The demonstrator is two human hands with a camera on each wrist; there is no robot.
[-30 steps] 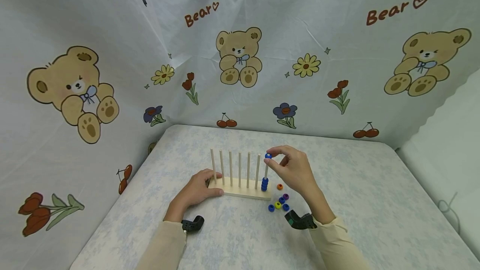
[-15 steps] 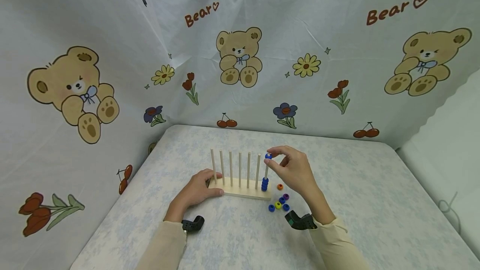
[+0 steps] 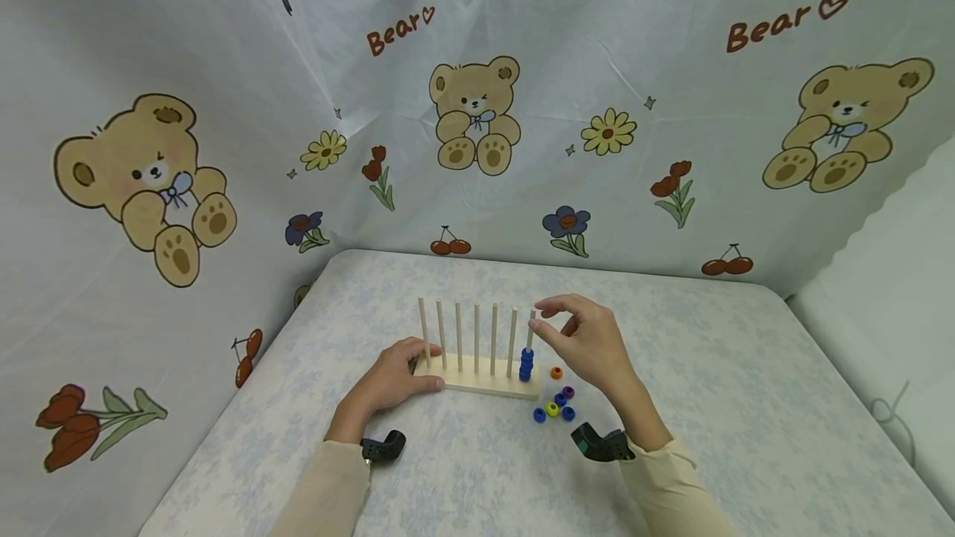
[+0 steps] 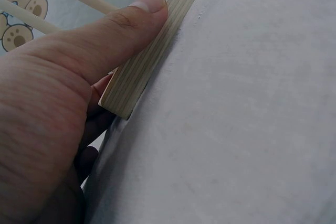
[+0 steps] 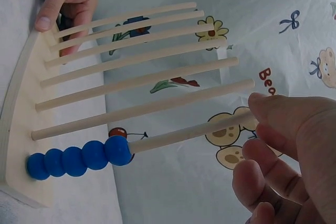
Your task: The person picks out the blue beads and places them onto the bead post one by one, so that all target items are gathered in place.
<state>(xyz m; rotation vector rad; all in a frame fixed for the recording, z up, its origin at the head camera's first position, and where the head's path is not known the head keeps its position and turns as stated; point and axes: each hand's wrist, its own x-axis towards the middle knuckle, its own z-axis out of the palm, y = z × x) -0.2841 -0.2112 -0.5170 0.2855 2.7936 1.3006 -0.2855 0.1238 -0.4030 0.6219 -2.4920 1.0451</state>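
Observation:
My left hand (image 3: 394, 373) grips the left end of the wooden base (image 3: 488, 386) of a bead-stacking rack, thumb along its near edge (image 4: 144, 56). Several upright pegs stand in a row on the base. On the rightmost peg (image 5: 178, 136), several blue beads (image 5: 94, 155) sit stacked at the bottom; the other pegs are bare. My right hand (image 3: 593, 344) is at the top of that peg, thumb and fingers parted, with no bead between them. The peg's tip is partly hidden by the thumb in the right wrist view.
Right of the base lie loose beads on the table (image 3: 448, 471): an orange bead (image 3: 556, 373), a purple bead (image 3: 569, 392), a yellow bead (image 3: 552, 409) and several blue beads (image 3: 540, 415). A printed bear cloth (image 3: 507, 205) hangs behind the table.
The blue bead that my right hand pinched at the peg's top has dropped onto the stack below. My right fingers have let go and parted slightly. The left hand has stayed put.

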